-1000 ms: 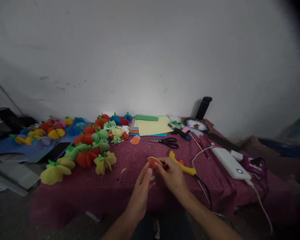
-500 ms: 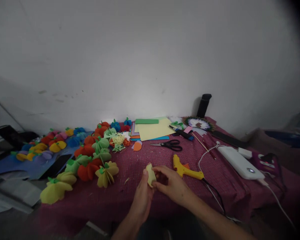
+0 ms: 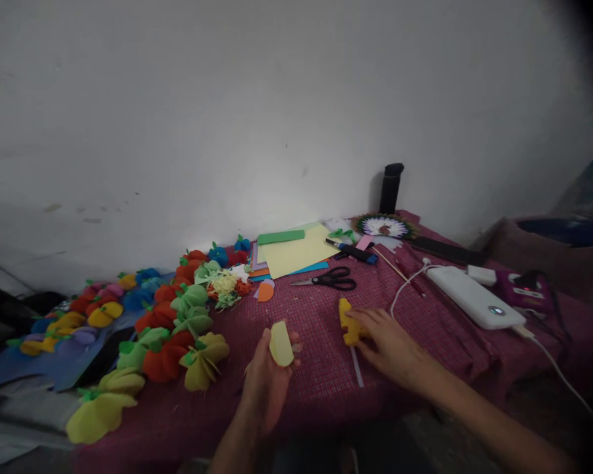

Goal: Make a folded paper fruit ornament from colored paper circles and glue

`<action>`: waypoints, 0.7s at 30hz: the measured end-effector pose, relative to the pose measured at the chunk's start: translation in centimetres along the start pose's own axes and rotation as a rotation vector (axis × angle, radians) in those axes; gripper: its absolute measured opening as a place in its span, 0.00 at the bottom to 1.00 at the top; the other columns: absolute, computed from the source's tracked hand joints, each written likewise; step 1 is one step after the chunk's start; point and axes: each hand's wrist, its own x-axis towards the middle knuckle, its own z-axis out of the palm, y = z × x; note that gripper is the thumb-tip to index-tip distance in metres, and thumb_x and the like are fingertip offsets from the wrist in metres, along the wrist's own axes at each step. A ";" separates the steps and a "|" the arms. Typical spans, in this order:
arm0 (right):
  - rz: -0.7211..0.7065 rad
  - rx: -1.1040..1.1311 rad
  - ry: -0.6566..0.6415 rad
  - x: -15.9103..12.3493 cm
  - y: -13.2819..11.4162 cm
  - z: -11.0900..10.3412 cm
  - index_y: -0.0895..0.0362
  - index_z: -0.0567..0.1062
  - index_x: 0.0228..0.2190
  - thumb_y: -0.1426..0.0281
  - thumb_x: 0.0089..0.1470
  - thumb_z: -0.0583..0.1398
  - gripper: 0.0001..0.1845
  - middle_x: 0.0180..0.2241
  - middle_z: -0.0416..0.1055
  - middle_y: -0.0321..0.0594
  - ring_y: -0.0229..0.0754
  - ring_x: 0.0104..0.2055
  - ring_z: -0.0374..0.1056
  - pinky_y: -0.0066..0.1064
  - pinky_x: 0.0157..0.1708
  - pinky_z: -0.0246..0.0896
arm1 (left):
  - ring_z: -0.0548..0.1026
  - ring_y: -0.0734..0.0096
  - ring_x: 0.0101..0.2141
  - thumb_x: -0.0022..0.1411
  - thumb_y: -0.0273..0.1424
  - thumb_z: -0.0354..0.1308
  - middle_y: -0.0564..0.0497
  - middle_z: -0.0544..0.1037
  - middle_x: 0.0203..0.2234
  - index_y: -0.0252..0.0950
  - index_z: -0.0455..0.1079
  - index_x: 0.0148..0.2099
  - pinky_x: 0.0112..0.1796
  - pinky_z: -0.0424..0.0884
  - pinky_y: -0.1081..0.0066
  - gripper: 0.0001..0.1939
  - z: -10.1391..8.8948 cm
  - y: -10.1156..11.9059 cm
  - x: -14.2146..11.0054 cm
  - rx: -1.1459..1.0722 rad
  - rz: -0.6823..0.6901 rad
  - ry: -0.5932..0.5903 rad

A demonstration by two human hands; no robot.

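Observation:
In my left hand (image 3: 267, 388) is a small stack of pale yellow folded paper (image 3: 281, 343), held between thumb and fingers with its flat face up. My right hand (image 3: 388, 345) is closed over the yellow glue gun (image 3: 346, 315), covering most of its handle. A white glue stick (image 3: 356, 367) shows below the gun. Black-handled scissors (image 3: 329, 280) lie just beyond both hands. To the left of my left hand sits a yellow paper pumpkin (image 3: 203, 361) with a green top.
Many coloured paper pumpkins (image 3: 163, 355) crowd the left side. Sheets of paper (image 3: 296, 250) and a utility knife (image 3: 353, 250) lie at the back. A white power bank (image 3: 469, 296) with cables and a purple plug adapter (image 3: 521, 289) are on the right. A black bottle (image 3: 390, 187) stands by the wall.
My right hand has let go of the yellow paper and moved right onto the glue gun, which has turned. My left hand keeps the paper, now shifted left. The camera view has shifted a little.

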 end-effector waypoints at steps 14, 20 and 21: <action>-0.004 -0.106 -0.290 0.9 5.6 -0.8 0.58 0.68 0.47 0.74 0.44 0.57 0.25 0.45 0.68 0.45 0.48 0.47 0.61 0.39 0.47 0.55 | 0.74 0.66 0.29 0.57 0.32 0.50 0.45 0.75 0.30 0.33 0.65 0.48 0.29 0.67 0.68 0.17 0.2 1.1 1.4 0.029 -0.013 -0.012; -0.024 -0.044 -0.257 2.2 6.0 -2.5 0.59 0.67 0.45 0.76 0.43 0.57 0.23 0.44 0.68 0.46 0.46 0.45 0.63 0.37 0.46 0.57 | 0.74 0.64 0.30 0.57 0.31 0.49 0.45 0.75 0.29 0.33 0.64 0.49 0.29 0.69 0.66 0.18 0.5 1.2 1.9 0.026 -0.014 -0.021; -0.025 -0.055 -0.239 2.6 6.3 -2.7 0.59 0.68 0.44 0.76 0.43 0.57 0.23 0.43 0.68 0.46 0.46 0.45 0.63 0.37 0.46 0.56 | 0.74 0.65 0.30 0.57 0.31 0.49 0.45 0.75 0.29 0.33 0.64 0.49 0.29 0.69 0.66 0.18 0.7 1.2 2.1 0.028 -0.009 -0.025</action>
